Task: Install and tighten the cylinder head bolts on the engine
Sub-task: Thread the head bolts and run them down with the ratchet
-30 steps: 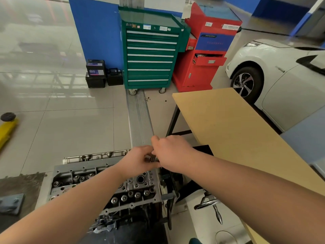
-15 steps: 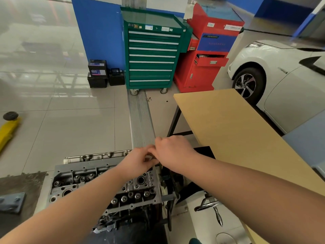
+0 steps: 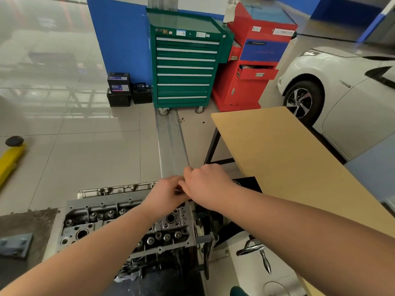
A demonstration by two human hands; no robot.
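The grey cylinder head (image 3: 102,218) sits on the engine at lower centre, with valve parts and bolt holes showing on its top. My left hand (image 3: 165,193) and my right hand (image 3: 205,184) meet above its far right corner, fingers curled toward each other. Between the fingertips they pinch a small dark metal part (image 3: 178,191); only a sliver of it shows, and I cannot tell what it is. My forearms cover part of the head's near side.
A tan tabletop (image 3: 288,167) runs along the right, close to my right arm. Behind stand a green drawer cabinet (image 3: 183,60), a red tool cart (image 3: 252,67) and a white car (image 3: 342,92). A yellow lift arm (image 3: 10,159) lies at left. A chrome handle (image 3: 254,249) sits lower right.
My hands have drawn closer together over the head's far corner. The dark part that showed between them a second ago is now almost hidden by the fingers.
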